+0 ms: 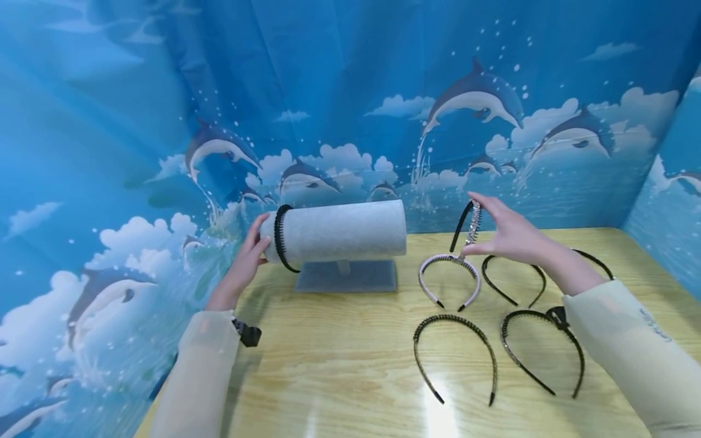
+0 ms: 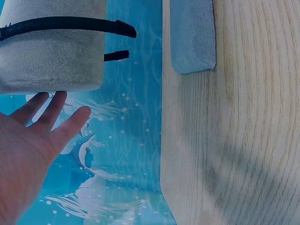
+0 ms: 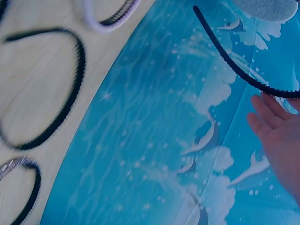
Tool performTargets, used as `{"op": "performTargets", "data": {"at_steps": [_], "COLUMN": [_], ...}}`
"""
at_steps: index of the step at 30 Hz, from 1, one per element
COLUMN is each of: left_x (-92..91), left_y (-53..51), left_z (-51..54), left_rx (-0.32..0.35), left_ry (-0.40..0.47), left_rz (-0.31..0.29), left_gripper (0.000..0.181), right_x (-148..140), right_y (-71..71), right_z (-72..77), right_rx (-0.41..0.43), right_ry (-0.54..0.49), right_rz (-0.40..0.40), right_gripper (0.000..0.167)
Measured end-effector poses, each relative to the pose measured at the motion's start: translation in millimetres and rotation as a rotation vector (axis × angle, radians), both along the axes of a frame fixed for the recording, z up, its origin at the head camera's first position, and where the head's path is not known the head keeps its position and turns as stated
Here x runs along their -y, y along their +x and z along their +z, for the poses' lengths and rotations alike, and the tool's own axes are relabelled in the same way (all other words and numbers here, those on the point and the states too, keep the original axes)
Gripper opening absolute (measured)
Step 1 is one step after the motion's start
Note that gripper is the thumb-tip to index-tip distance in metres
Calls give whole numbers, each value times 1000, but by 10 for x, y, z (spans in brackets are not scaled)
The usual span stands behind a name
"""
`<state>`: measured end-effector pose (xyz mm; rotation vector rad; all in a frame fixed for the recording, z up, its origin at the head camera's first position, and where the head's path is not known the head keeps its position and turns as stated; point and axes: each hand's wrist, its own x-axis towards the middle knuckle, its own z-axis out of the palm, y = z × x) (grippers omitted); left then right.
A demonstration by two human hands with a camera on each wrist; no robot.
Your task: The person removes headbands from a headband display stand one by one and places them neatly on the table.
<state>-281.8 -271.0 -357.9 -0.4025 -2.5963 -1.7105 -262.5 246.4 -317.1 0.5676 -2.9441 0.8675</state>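
My left hand (image 1: 243, 264) touches the left end of a pale grey padded headband display roll (image 1: 345, 231), its fingers fairly straight in the left wrist view. A black toothed headband (image 1: 280, 237) sits around the roll near that end. Off to the right, my right hand (image 1: 512, 231) holds a headband with a glittery silver outside (image 1: 473, 222) up off the table, between thumb and fingers. In the right wrist view this headband's dark toothed inside (image 3: 236, 70) shows, and part of the hand is cut off. Just below it lies a pale lilac headband (image 1: 423, 277).
On the wooden table (image 1: 328, 365) several more headbands lie at the right: a dark braided one (image 1: 482, 336), a black one with silver (image 1: 509, 353), and thin black ones (image 1: 542, 283) partly behind my right arm. The roll stands on a grey-blue base (image 1: 317, 277). A dolphin-print curtain (image 1: 350, 91) hangs behind.
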Motion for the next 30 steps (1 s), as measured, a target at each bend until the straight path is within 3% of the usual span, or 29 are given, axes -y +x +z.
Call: {"op": "performTargets", "data": {"at_steps": [14,20,25,30], "left_x": [8,-10,-7,-5], "left_y": [42,58,46,35], "left_z": [26,16,4,5], "left_rx": [5,8,-1,-11], "left_ry": [13,6,-1,3], "left_rz": [-6,-1,2,-9], "left_gripper": [56,55,55,56], "right_x": [-438,-630,-836,-1045], "right_y": [424,593,754,919], "right_z": [-162,-272,-373,-458], "right_rx": [-59,-93,-144,-177], "right_ry": [74,47,23,100], "right_rz": [-38,-58,-88,-164], "right_gripper": [113,111,101,92]}}
